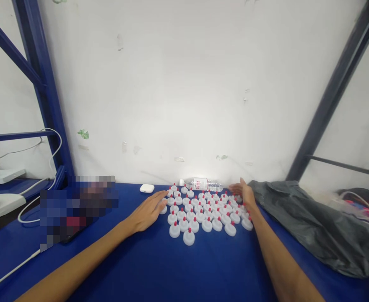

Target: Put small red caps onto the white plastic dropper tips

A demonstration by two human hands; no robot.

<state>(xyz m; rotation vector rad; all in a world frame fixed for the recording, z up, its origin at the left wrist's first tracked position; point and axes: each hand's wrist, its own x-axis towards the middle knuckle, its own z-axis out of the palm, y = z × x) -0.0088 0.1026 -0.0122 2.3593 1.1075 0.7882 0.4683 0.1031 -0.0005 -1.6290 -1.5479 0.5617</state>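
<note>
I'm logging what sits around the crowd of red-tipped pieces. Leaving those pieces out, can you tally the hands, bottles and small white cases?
Hands: 2 (left hand, right hand)
Bottle: 1
White case: 1
Total: 4, leaving out the red-tipped pieces

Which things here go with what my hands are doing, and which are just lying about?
In hand:
- Red-tipped caps, clustered between your hands
- Left hand, at their left edge
- Right hand, at their right edge

Apparently just lying about:
- Bottle, on its side
- White case
- Grey bag
- White cable
</note>
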